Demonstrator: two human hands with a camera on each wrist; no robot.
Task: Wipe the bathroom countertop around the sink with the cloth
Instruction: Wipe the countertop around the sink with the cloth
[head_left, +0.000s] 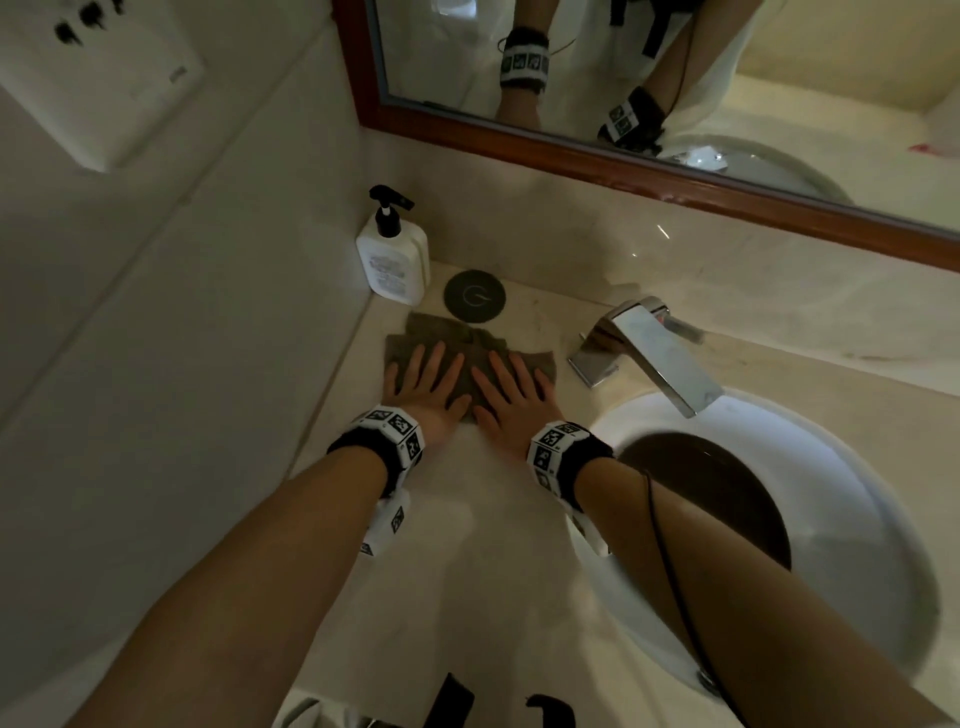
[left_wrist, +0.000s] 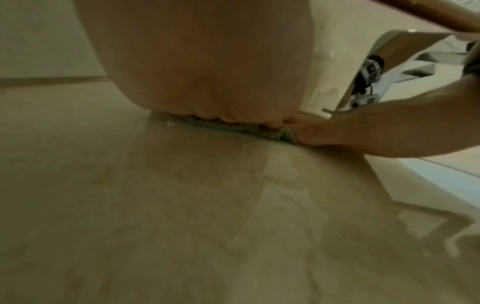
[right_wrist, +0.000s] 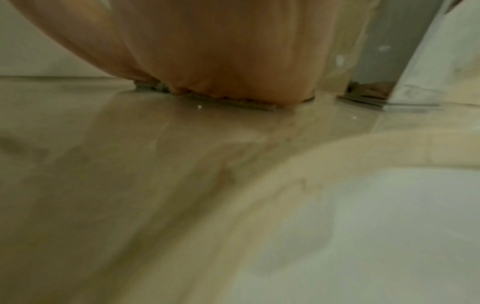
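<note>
A grey-brown cloth (head_left: 441, 335) lies spread on the beige marble countertop (head_left: 483, 519), left of the sink (head_left: 857, 519). Both hands press flat on it, side by side, fingers straight and pointing away from me. My left hand (head_left: 428, 382) covers the cloth's left part, my right hand (head_left: 511, 392) its right part. In the left wrist view the heel of the left palm (left_wrist: 207, 72) bears on the cloth's edge (left_wrist: 233, 127), with the right hand (left_wrist: 376, 131) beside it. The right wrist view shows the right palm (right_wrist: 207, 51) on the cloth (right_wrist: 233, 101).
A white pump bottle (head_left: 392, 254) stands in the back left corner by the wall. A round dark disc (head_left: 474, 296) sits just behind the cloth. The chrome faucet (head_left: 654, 348) rises to the right, its spout over the white basin. A wood-framed mirror (head_left: 623, 161) hangs above.
</note>
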